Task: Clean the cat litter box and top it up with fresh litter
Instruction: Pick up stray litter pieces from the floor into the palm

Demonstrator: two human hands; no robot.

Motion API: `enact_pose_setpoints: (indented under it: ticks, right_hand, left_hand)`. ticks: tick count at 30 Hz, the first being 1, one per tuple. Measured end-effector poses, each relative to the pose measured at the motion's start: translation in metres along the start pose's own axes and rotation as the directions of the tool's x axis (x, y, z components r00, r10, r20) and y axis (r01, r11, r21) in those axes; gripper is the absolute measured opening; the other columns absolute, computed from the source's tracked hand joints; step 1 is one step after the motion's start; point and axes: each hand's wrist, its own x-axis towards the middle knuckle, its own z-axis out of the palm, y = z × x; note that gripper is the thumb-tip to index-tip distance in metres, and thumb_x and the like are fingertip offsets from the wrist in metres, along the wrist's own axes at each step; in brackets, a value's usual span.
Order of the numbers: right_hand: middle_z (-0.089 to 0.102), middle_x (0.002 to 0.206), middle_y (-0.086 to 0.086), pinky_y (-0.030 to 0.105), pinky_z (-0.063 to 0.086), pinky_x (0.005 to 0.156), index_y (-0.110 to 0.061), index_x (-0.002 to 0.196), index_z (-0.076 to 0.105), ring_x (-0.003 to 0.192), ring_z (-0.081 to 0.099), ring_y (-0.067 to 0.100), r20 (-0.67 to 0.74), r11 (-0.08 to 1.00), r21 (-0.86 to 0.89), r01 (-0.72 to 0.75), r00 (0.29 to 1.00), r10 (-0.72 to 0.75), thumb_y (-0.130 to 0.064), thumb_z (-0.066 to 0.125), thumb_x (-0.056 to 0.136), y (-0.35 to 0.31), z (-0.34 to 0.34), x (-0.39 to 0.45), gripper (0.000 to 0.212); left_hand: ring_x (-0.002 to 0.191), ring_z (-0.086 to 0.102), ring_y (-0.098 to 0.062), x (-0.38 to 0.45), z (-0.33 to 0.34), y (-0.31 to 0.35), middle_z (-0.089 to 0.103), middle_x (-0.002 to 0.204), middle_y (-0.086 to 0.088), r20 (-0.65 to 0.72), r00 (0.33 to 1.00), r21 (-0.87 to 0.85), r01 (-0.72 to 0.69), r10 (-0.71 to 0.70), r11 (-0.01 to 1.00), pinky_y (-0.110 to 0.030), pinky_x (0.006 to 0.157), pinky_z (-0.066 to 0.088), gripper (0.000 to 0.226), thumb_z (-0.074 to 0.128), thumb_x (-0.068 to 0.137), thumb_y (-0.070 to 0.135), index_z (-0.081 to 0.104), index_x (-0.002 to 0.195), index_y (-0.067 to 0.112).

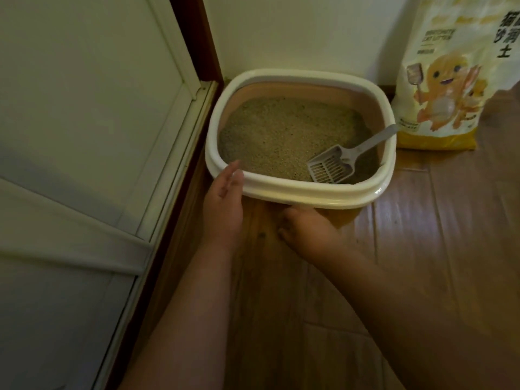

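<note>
Both forearms are bare from the lower frame edge up to the wrists, with no sleeve, watch, ring or glove visible on the left hand or the right hand, and the fingers are uncovered.

Looking down at a wood plank floor in dim, warm light; plain white wall behind, white panelled door left, dark wood frame beside it.
</note>
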Motion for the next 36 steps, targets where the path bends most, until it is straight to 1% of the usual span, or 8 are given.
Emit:
enact_pose_setpoints:
  ticks: [2, 4, 11, 15, 20, 28, 32, 36]
  right_hand:
    - [0.058, 0.116, -0.004, 0.035, 0.054, 0.09, -0.021, 0.114, 0.066, 0.107, 0.06, 0.018, 0.081, 1.0, 0.007, 0.014, 0.997, -0.015, -0.03, 0.062, 0.092, -0.007, 0.021, 0.009, 0.023]
    - [0.059, 0.124, 0.001, 0.037, 0.052, 0.095, -0.019, 0.116, 0.068, 0.112, 0.059, 0.023, 0.109, 0.998, 0.011, 0.061, 0.992, -0.062, -0.026, 0.059, 0.093, -0.01, 0.045, 0.017, 0.025]
    - [0.041, 0.153, 0.007, 0.035, 0.037, 0.109, -0.019, 0.144, 0.051, 0.136, 0.04, 0.03, 0.177, 0.998, -0.054, 0.04, 0.984, -0.03, -0.023, 0.049, 0.098, -0.01, 0.104, 0.03, 0.046]
    - [0.057, 0.133, 0.001, 0.032, 0.042, 0.1, -0.023, 0.123, 0.069, 0.122, 0.048, 0.023, 0.132, 0.986, -0.096, 0.134, 0.984, -0.12, -0.02, 0.056, 0.095, -0.004, 0.101, 0.027, 0.032]
    - [0.058, 0.113, 0.0, 0.03, 0.049, 0.089, -0.022, 0.112, 0.067, 0.106, 0.057, 0.02, 0.087, 0.987, -0.055, 0.151, 0.985, -0.146, -0.017, 0.058, 0.094, 0.002, 0.061, 0.02, 0.021]
    - [0.06, 0.096, -0.011, 0.02, 0.05, 0.074, -0.025, 0.106, 0.066, 0.085, 0.057, 0.003, -0.342, 0.962, 0.197, 0.191, 0.933, -0.115, -0.032, 0.065, 0.094, -0.03, -0.059, 0.005, 0.014]
    - [0.064, 0.095, -0.011, 0.027, 0.052, 0.075, -0.025, 0.108, 0.068, 0.086, 0.059, 0.004, -0.314, 0.916, 0.216, 0.337, 0.912, -0.262, -0.033, 0.068, 0.091, -0.04, -0.08, 0.003, 0.018]
    - [0.063, 0.09, -0.011, 0.037, 0.051, 0.078, -0.027, 0.105, 0.072, 0.088, 0.054, 0.009, -0.297, 0.899, 0.11, 0.423, 0.878, -0.376, -0.034, 0.07, 0.088, -0.039, -0.077, 0.003, 0.019]
  left_hand:
    - [0.124, 0.06, -0.008, 0.003, -0.001, 0.003, 0.068, 0.129, 0.013, 0.039, 0.987, -0.396, 0.16, -0.158, 0.904, -0.044, 0.112, 0.042, 0.036, 0.048, 0.102, 0.047, 0.064, 0.132, 0.033]
    - [0.125, 0.062, -0.016, 0.007, -0.004, 0.0, 0.069, 0.13, 0.007, 0.119, 0.97, -0.641, 0.237, -0.21, 0.73, -0.048, 0.113, 0.039, 0.046, 0.04, 0.104, 0.051, 0.064, 0.134, 0.027]
    - [0.133, 0.056, -0.031, 0.002, -0.006, -0.009, 0.061, 0.142, -0.004, 0.317, 0.939, -0.862, 0.345, -0.136, 0.371, -0.054, 0.113, 0.036, 0.06, 0.04, 0.099, 0.061, 0.055, 0.143, 0.024]
    - [0.135, 0.054, -0.032, 0.0, -0.001, -0.011, 0.059, 0.144, -0.004, 0.331, 0.936, -0.871, 0.353, -0.122, 0.342, -0.053, 0.111, 0.038, 0.06, 0.039, 0.099, 0.06, 0.054, 0.145, 0.025]
    - [0.134, 0.055, -0.031, 0.008, 0.001, -0.008, 0.06, 0.144, -0.004, 0.324, 0.94, -0.872, 0.34, -0.107, 0.351, -0.052, 0.11, 0.041, 0.059, 0.041, 0.098, 0.06, 0.054, 0.145, 0.025]
    - [0.137, 0.052, -0.025, 0.013, 0.017, -0.004, 0.061, 0.143, 0.0, 0.295, 0.954, -0.891, 0.298, -0.064, 0.343, -0.051, 0.116, 0.031, 0.059, 0.036, 0.099, 0.06, 0.053, 0.145, 0.028]
    - [0.14, 0.049, -0.029, 0.011, 0.033, -0.004, 0.058, 0.146, -0.002, 0.375, 0.927, -0.88, 0.361, -0.015, 0.307, -0.059, 0.117, 0.027, 0.062, 0.038, 0.097, 0.059, 0.049, 0.148, 0.027]
    - [0.137, 0.052, -0.031, 0.01, 0.046, 0.004, 0.058, 0.146, -0.008, 0.43, 0.903, -0.876, 0.415, 0.008, 0.246, -0.054, 0.117, 0.033, 0.061, 0.04, 0.1, 0.056, 0.054, 0.144, 0.017]
